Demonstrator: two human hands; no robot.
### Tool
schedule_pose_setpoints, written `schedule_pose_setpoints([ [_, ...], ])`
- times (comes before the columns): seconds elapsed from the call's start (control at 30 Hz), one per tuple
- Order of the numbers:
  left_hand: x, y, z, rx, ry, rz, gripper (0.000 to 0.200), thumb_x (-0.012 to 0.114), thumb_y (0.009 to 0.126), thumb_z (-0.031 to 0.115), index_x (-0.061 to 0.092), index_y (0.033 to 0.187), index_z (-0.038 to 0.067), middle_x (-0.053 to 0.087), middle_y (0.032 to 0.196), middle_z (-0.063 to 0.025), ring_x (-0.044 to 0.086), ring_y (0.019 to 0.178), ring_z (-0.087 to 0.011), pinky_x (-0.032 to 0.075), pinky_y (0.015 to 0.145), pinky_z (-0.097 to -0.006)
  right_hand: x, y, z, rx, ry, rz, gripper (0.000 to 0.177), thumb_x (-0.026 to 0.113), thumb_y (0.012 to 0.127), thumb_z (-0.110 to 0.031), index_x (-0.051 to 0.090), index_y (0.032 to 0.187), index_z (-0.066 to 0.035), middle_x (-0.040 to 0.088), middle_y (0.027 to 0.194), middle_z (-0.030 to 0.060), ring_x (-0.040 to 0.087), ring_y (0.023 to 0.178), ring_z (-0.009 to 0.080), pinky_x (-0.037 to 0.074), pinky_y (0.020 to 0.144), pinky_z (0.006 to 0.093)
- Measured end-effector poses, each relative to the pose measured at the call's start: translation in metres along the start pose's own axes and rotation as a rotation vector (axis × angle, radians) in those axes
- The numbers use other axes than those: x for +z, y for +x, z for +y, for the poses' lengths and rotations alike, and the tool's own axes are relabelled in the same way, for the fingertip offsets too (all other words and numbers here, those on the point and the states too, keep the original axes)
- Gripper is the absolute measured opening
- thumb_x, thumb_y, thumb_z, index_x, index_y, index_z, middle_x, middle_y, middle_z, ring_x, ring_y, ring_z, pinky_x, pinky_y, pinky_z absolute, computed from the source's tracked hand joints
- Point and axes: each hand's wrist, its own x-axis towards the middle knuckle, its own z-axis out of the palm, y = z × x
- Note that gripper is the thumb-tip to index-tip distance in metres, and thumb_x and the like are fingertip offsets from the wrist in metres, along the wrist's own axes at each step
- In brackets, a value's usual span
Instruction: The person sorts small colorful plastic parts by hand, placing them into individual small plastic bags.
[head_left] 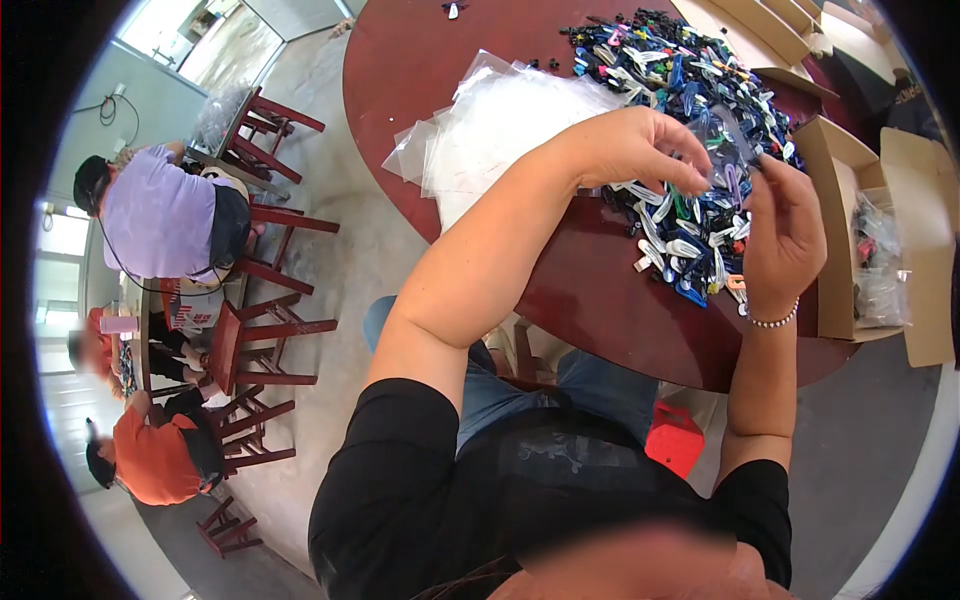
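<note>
Right now, your two hands are raised over the dark red round table (600, 300), close together above the heap of hair clips (690, 235). Your right hand (785, 225), a beaded bracelet (783, 320) at its wrist, has thumb and forefinger closed on the edge of a small clear bag (732, 135). That bag is held up over the right-hand part of the heap, in the gap between your hands. Your left hand (655, 150) is bent at the wrist, its thumb and fingertips curled close to the bag; whether they grasp it, I cannot tell.

The clips, mostly white, blue and black, spread from near the table's far edge toward its right edge. Left of them, a loose stack of clear bags (530, 125) fans out, its lower end reaching the table's left edge. Along the right edge stands an open carton (838, 240) with filled clear packets (880, 270) inside; another carton (750, 35) lies open at the far right. Across the room, a person in a lilac top (155, 215) and a person in orange (155, 455) sit on dark red wooden seats.
</note>
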Motion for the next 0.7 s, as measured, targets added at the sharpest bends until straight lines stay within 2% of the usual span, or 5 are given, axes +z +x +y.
schedule_pose_setpoints([
  [0.1,0.004,0.002,-0.003,0.024,0.133,-0.02,0.032,0.073,0.08,0.025,0.067,0.105,0.006,0.07,0.095,-0.004,0.064,0.091,-0.01,0.048,0.071,-0.0207,0.001,0.0,-0.005,0.117,-0.036,-0.111,0.022,0.064,0.084,0.004,0.066,0.105,0.001,0.064,0.088,0.0041,0.056,0.071,0.0062,0.046,0.063,0.0187],
  [0.3,0.001,0.002,0.0,-0.023,-0.051,0.086,0.026,0.07,0.083,0.024,0.067,0.103,0.007,0.07,0.092,-0.004,0.065,0.089,-0.0107,0.049,0.071,-0.0212,-0.004,0.006,0.004,0.027,-0.023,0.042,0.019,0.067,0.082,0.001,0.068,0.101,-0.002,0.066,0.081,0.0042,0.053,0.062,0.006,0.043,0.055,0.0202],
  [0.5,-0.011,0.005,-0.002,0.024,-0.156,0.247,0.024,0.068,0.086,0.027,0.067,0.102,0.008,0.07,0.093,-0.0075,0.067,0.09,-0.0147,0.051,0.074,-0.0261,-0.015,0.006,0.018,0.288,-0.36,-0.659,0.017,0.071,0.078,-0.007,0.065,0.093,-0.001,0.064,0.077,0.0053,0.052,0.057,0.0091,0.042,0.054,0.0236],
  [0.53,-0.012,0.004,-0.001,0.031,-0.166,0.261,0.024,0.068,0.086,0.027,0.067,0.102,0.008,0.07,0.093,-0.0074,0.067,0.09,-0.015,0.051,0.074,-0.0263,-0.014,0.006,0.017,0.247,-0.401,-0.726,0.02,0.074,0.073,-0.011,0.065,0.088,-0.001,0.064,0.076,0.0098,0.057,0.059,0.0182,0.045,0.056,0.0302],
  [0.7,-0.012,0.004,-0.003,0.03,-0.177,0.262,0.023,0.068,0.086,0.027,0.067,0.1,0.009,0.07,0.093,-0.0071,0.067,0.091,-0.016,0.051,0.074,-0.0266,-0.008,-0.001,0.014,0.2,-0.574,-0.762,0.018,0.073,0.071,-0.012,0.064,0.082,0.0,0.062,0.073,0.0114,0.061,0.069,0.0274,0.048,0.064,0.0363],
])
